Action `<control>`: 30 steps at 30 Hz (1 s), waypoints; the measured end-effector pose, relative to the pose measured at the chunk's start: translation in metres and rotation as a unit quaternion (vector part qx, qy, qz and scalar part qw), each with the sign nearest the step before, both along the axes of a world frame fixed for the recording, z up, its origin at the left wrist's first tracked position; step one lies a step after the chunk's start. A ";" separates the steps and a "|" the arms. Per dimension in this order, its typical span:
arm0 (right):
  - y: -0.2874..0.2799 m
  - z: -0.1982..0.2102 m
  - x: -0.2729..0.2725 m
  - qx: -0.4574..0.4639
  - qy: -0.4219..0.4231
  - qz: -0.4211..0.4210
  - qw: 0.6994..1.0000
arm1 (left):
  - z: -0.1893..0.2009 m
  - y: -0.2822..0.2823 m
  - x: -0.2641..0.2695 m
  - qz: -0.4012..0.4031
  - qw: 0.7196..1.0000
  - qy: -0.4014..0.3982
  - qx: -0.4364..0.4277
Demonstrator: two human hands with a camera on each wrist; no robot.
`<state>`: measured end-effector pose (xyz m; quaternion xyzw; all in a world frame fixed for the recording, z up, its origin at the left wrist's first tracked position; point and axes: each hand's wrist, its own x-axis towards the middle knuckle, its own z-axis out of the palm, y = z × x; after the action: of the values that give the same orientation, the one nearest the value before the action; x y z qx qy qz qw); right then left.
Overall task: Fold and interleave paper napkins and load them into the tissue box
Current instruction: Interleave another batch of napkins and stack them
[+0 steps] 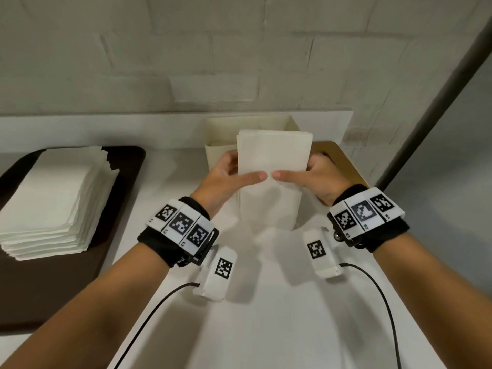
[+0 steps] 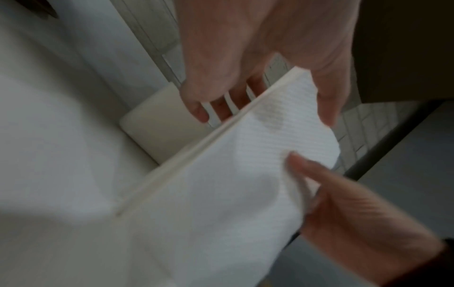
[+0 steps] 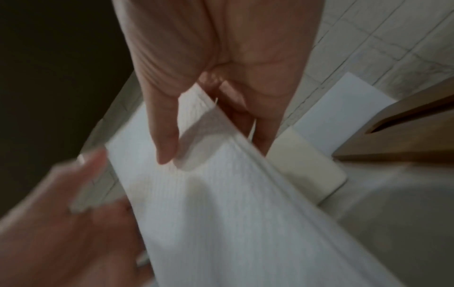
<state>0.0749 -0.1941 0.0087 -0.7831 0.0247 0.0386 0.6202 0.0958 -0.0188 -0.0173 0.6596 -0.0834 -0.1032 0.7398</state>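
At frame center I see my left hand (image 1: pixel 226 177) and right hand (image 1: pixel 314 177) gripping the folded napkin stack (image 1: pixel 274 153) upright, thumbs in front, before the open tissue box (image 1: pixel 221 153).

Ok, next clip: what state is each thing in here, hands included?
Folded white paper napkin bundle: upright, held from both sides, lower end at the tabletop.
Left hand: grips the bundle's left edge.
Right hand: grips the bundle's right edge.
Cream open-topped tissue box: upright, lid off.
Tan wooden slotted lid: lying flat beside the box.
Stack of unfolded white napkins: resting on dark brown tray.
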 end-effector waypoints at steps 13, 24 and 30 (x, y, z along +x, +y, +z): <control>-0.028 0.043 -0.001 -0.042 -0.073 0.035 0.996 | 0.007 0.025 0.004 -0.053 0.960 -0.020 0.274; -0.046 -0.003 -0.006 -0.075 0.002 -0.026 0.997 | -0.014 0.040 0.004 0.032 0.999 0.042 0.001; -0.039 -0.047 -0.003 -0.119 0.071 -0.005 0.990 | -0.041 0.040 0.004 0.002 0.995 0.015 0.097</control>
<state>0.0721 -0.2329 -0.0379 -0.8464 0.0774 0.0879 0.5195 0.1001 0.0211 -0.0581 0.7267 -0.0603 -0.1192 0.6738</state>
